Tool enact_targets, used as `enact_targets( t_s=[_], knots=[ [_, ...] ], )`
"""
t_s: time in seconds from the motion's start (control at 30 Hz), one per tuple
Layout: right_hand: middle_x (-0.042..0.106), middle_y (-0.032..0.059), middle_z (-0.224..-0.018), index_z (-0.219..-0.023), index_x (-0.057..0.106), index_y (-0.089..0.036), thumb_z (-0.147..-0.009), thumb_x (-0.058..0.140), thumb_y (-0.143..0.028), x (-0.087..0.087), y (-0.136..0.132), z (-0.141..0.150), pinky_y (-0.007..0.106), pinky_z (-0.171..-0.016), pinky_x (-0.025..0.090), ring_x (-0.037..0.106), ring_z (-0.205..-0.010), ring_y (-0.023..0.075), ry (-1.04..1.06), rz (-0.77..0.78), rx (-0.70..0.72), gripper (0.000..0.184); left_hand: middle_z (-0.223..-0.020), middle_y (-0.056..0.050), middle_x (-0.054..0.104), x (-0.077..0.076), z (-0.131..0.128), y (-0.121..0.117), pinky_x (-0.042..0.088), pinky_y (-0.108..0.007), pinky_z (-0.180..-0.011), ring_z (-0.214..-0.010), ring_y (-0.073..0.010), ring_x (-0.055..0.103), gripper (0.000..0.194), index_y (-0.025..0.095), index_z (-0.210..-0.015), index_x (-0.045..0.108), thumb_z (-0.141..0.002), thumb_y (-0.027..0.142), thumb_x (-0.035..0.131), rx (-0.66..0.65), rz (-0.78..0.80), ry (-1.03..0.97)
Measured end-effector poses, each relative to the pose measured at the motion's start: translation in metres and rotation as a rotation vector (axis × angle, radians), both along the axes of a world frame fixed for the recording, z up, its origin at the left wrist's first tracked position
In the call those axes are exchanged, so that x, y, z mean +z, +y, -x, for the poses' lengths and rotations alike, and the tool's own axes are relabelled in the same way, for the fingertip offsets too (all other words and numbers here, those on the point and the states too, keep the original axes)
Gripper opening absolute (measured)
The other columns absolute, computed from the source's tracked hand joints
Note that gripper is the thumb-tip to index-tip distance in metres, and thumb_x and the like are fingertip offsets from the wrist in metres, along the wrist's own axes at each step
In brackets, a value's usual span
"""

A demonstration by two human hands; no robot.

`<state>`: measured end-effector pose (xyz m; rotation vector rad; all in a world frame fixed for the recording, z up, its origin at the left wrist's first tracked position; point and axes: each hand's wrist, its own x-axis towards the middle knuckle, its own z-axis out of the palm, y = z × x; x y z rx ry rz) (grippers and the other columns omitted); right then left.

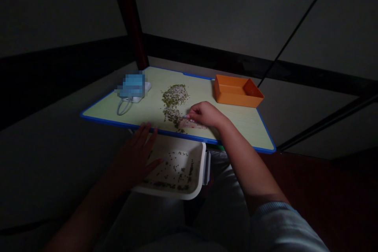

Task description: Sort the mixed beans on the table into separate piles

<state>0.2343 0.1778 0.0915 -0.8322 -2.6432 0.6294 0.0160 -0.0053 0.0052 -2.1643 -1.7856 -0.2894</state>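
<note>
A pile of small green beans (173,102) lies on a pale board with a blue rim (236,126). My right hand (206,115) rests on the board at the pile's near right edge, fingers curled and pinched at the beans; what they hold is too small to see. A white tray (195,189) with scattered beans sits just below the board's front edge, on my lap. My left hand (138,153) holds the tray's left side, fingers spread over its rim, fingertips near the board's edge.
An orange box (238,91) stands at the board's far right corner. A white device with a cable and a blurred blue patch (133,88) lies at the far left. A dark post rises behind the board. The surroundings are dim.
</note>
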Motion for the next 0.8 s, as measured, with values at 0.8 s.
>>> enact_targets(
  t_s=[0.8],
  knots=[
    [0.047, -0.0034, -0.053, -0.06, 0.057, -0.016, -0.084, 0.057, -0.03, 0.0017, -0.0015, 0.0012, 0.028, -0.057, 0.021, 0.035, -0.053, 0.0086, -0.034, -0.049, -0.069, 0.027, -0.154, -0.022, 0.022, 0.0003, -0.0007, -0.0003, 0.033, -0.049, -0.108, -0.143, -0.0338, 0.018, 0.081, 0.01, -0.144, 0.022, -0.082, 0.059, 0.04, 0.014, 0.029, -0.031]
  ],
)
